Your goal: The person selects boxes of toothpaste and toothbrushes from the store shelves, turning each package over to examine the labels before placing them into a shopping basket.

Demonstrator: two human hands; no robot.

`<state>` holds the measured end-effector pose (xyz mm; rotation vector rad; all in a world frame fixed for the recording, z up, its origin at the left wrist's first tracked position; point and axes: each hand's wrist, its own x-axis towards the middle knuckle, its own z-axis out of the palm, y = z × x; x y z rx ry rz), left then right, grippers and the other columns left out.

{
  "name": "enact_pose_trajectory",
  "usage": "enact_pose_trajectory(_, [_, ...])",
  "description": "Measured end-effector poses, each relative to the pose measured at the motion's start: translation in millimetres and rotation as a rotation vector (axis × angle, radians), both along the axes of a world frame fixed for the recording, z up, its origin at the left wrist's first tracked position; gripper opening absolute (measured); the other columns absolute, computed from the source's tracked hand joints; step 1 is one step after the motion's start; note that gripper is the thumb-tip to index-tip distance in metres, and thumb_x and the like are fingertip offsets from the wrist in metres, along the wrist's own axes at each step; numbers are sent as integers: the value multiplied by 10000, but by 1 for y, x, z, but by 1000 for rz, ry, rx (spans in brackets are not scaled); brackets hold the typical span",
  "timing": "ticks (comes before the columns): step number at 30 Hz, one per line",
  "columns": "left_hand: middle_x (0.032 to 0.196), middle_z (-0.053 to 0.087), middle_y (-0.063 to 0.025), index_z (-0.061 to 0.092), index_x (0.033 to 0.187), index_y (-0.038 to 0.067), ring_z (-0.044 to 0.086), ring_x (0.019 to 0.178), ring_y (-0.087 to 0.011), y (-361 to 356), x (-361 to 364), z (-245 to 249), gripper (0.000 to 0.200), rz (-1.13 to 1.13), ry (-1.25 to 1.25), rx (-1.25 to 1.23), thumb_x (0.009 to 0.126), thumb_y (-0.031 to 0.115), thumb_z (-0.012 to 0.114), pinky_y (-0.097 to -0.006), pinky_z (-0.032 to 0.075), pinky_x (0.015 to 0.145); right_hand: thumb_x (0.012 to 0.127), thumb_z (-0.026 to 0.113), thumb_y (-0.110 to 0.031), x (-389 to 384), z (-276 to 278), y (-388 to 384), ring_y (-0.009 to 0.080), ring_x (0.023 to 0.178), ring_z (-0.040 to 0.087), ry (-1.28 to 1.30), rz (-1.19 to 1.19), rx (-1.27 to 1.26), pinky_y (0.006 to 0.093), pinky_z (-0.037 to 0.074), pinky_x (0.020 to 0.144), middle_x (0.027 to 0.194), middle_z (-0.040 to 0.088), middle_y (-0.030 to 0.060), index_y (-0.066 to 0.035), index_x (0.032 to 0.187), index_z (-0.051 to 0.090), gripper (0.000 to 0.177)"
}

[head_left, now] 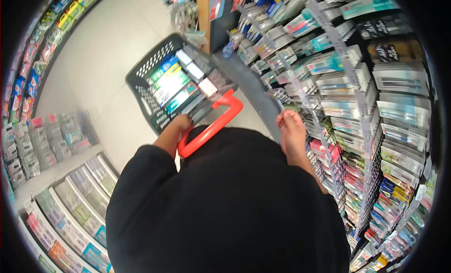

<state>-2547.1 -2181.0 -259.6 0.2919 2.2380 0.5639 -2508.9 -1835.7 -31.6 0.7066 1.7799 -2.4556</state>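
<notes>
In the head view, my left hand [183,123] is closed at the near end of a dark shopping basket [135,77], by the base of its red handle [211,129]. Inside the basket lie a green and white pack [170,85], a teal box [178,102], a small pale pink box [207,87] and white boxes [190,66]. Raised beside the hanging racks on the right, my right hand [292,128] has its fingers curled together. Whether anything thin is between the fingertips cannot be made out.
Tall hook racks [343,108] of packaged goods stand close on the right. Low shelves of boxes [70,212] and hanging packs [47,137] are at the left. A pale tiled floor [103,61] runs ahead. A dark shelf base [249,85] lies beside the basket.
</notes>
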Motion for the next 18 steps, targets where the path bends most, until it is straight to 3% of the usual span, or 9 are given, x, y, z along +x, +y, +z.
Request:
enact_pose_trajectory(2, [1026, 596, -248, 620, 1020, -12, 567, 988, -366, 11, -8, 25, 444, 126, -63, 64, 847, 370, 476, -413, 432, 863, 897, 505, -118, 4, -5, 8, 129, 712, 509, 35, -6, 5, 255, 412, 687, 762, 560, 57, -14, 917, 537, 111])
enact_pose_trajectory(6, [1091, 574, -255, 569, 1102, -27, 535, 1056, -368, 39, -26, 87, 581, 393, -104, 226, 892, 491, 409, -385, 405, 901, 902, 518, -145, 16, -6, 20, 120, 706, 520, 22, -50, -50, 250, 422, 679, 769, 572, 54, -17, 922, 540, 131])
enact_pose_trajectory(7, [1070, 595, -229, 553, 1122, -38, 548, 1054, -327, 40, -29, 66, 609, 451, -88, 305, 902, 505, 384, -370, 401, 909, 904, 517, -148, 20, -8, 23, 119, 710, 520, 20, -57, -60, 249, 422, 683, 775, 573, 52, -16, 926, 540, 136])
enact_pose_trajectory(8, [1123, 581, -155, 525, 1173, -27, 555, 990, -250, 48, -34, 98, 637, 448, -159, 389, 916, 521, 326, -369, 432, 857, 905, 516, -151, 24, -10, 27, 119, 713, 520, 20, -62, -72, 248, 422, 687, 781, 575, 51, -14, 931, 540, 141])
enact_pose_trajectory(12, [1163, 556, -150, 444, 1256, -5, 562, 993, -242, 85, -29, 170, 581, 595, -451, 890, 955, 458, 265, -367, 431, 890, 909, 516, -174, 41, -18, 43, 112, 766, 526, 63, 20, 15, 250, 423, 722, 818, 579, 44, -15, 937, 542, 164])
enact_pose_trajectory(13, [1164, 549, -154, 381, 1299, 1, 595, 919, -232, 90, -27, 190, 568, 543, -509, 910, 960, 442, 264, -349, 455, 863, 907, 512, -165, 44, -16, 45, 117, 761, 522, 51, 19, 27, 256, 423, 719, 808, 574, 48, -19, 929, 539, 150])
enact_pose_trajectory(16, [1046, 567, -121, 351, 1316, 43, 589, 741, -175, 108, -23, 240, 606, 357, -425, 642, 882, 436, 506, -281, 486, 644, 908, 505, -162, 52, -17, 55, 122, 765, 524, 25, 51, 33, 263, 426, 726, 808, 571, 49, -24, 925, 540, 143])
enact_pose_trajectory(17, [1007, 582, -127, 332, 1334, 59, 585, 687, -156, 113, -18, 241, 686, 276, -295, 509, 825, 442, 589, -289, 480, 624, 909, 503, -165, 56, -19, 59, 122, 770, 526, 16, 68, 30, 263, 428, 730, 812, 573, 48, -25, 927, 542, 147])
enact_pose_trajectory(18, [927, 606, -153, 391, 1289, 66, 601, 693, -181, 122, -11, 263, 636, 206, -120, 296, 803, 410, 616, -308, 483, 625, 908, 506, -162, 59, -20, 62, 119, 767, 527, 15, 73, 2, 258, 426, 728, 816, 576, 48, -22, 927, 544, 146])
